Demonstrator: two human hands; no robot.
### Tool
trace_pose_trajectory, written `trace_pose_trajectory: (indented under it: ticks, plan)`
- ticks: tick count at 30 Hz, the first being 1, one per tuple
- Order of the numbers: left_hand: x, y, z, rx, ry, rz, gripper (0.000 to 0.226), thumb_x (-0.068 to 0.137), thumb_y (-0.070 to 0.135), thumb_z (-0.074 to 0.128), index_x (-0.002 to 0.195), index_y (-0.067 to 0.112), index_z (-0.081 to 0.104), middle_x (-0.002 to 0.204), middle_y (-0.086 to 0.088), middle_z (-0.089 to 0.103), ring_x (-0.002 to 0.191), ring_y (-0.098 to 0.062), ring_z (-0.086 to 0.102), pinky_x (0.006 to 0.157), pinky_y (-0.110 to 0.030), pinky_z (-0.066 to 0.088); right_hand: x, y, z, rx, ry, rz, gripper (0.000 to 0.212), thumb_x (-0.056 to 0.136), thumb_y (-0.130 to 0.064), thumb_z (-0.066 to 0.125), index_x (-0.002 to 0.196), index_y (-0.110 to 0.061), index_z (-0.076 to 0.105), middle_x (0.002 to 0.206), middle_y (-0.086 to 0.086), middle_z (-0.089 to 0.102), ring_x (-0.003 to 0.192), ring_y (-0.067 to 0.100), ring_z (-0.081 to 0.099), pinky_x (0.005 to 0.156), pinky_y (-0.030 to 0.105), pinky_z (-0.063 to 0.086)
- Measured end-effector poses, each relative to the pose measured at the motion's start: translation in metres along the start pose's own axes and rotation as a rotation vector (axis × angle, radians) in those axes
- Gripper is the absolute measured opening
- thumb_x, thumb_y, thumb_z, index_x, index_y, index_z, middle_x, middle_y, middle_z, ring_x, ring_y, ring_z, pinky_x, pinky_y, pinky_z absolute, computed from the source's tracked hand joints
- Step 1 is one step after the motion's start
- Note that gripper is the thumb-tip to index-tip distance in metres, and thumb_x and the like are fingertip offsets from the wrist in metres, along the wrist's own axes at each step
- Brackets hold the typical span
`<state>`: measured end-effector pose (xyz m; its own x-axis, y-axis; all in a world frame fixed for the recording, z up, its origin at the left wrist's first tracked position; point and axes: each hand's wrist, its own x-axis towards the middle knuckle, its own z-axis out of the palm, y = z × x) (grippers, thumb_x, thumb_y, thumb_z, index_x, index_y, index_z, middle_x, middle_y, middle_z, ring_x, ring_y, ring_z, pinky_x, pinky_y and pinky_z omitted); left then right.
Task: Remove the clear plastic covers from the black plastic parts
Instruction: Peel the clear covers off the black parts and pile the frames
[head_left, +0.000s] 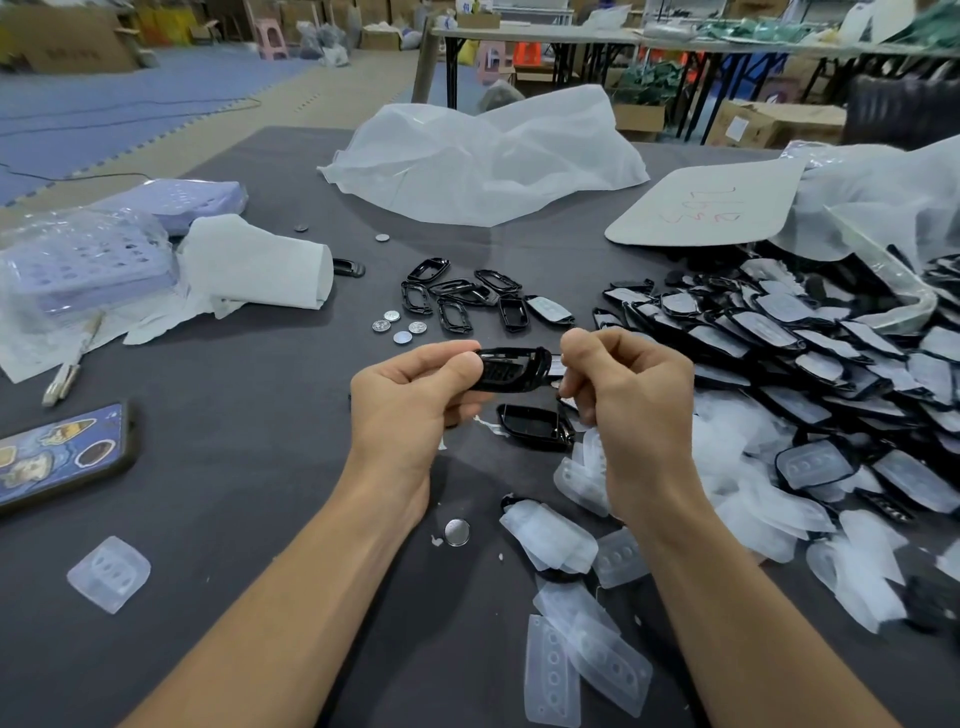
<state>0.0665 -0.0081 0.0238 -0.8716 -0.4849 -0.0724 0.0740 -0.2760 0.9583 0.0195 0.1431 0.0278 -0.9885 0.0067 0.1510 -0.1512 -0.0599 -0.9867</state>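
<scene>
Even, diffuse indoor light, sharp centre
Soft shadows under the hands (415, 400) on the grey table (234, 441); wide-angle bending at the edges; far background slightly soft; mild glare on the clear bags (483, 156)

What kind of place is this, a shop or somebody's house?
Probably a small workshop or packing room, not a house. A big pile of covered black parts fills the grey table, peeled clear covers lie loose, and cardboard boxes and folding tables stand behind.
</scene>
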Motion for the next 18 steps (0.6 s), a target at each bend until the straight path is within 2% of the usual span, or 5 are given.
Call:
trace_pose_trajectory:
  ticks: [7, 10, 12, 15, 18]
  plan:
    - [-0.0013, -0.0009, 0.001, 0.031, 0.05, 0.085, 0.018, 0.083, 0.0, 0.081, 0.076, 0.017, 0.082, 0.073, -0.009, 0.078, 0.061, -0.017, 0.071, 0.06, -0.022, 0.058, -0.0028, 0.0045, 0.0038, -0.086, -0.017, -0.069, 0.013, 0.079, -0.032, 0.077, 0.073, -0.022, 0.073, 0.063, 0.002, 0.069, 0.052, 0.01, 0.056, 0.058, 0.028, 0.045]
    - [-0.0016, -0.0008, 0.0008, 0.041, 0.049, 0.116, 0.018, 0.083, 0.0, 0.082, 0.078, 0.017, 0.082, 0.073, -0.009, 0.078, 0.06, -0.016, 0.071, 0.061, -0.022, 0.059, -0.0039, 0.0049, 0.0048, -0.057, -0.11, -0.022, 0.008, 0.081, -0.019, 0.079, 0.085, -0.02, 0.072, 0.064, 0.002, 0.07, 0.051, 0.014, 0.062, 0.052, 0.021, 0.048]
    - [-0.0026, -0.0012, 0.0027, 0.057, 0.031, 0.132, 0.018, 0.084, 0.002, 0.082, 0.077, 0.018, 0.082, 0.073, -0.009, 0.078, 0.061, -0.016, 0.072, 0.06, -0.021, 0.057, -0.0049, 0.0052, 0.0078, -0.027, -0.162, 0.031, 0.012, 0.084, -0.007, 0.076, 0.087, -0.018, 0.072, 0.067, 0.007, 0.073, 0.052, 0.019, 0.067, 0.051, 0.027, 0.055]
    - [-0.0052, 0.0016, 0.0051, 0.022, -0.016, 0.082, 0.025, 0.097, 0.023, 0.071, 0.075, 0.02, 0.084, 0.077, -0.009, 0.079, 0.065, -0.018, 0.074, 0.058, -0.02, 0.056, -0.0037, 0.0046, 0.0095, 0.005, -0.147, 0.083, 0.015, 0.088, 0.0, 0.073, 0.082, -0.015, 0.071, 0.067, 0.005, 0.073, 0.05, 0.024, 0.067, 0.057, 0.039, 0.061]
    - [-0.0057, 0.0041, 0.002, -0.06, -0.092, -0.034, 0.053, 0.107, 0.042, 0.045, 0.082, 0.018, 0.085, 0.09, -0.013, 0.08, 0.076, -0.023, 0.078, 0.062, -0.025, 0.059, -0.0005, 0.004, 0.0075, 0.046, -0.129, 0.09, 0.017, 0.088, 0.004, 0.07, 0.081, -0.011, 0.07, 0.064, 0.004, 0.071, 0.047, 0.019, 0.062, 0.052, 0.033, 0.058]
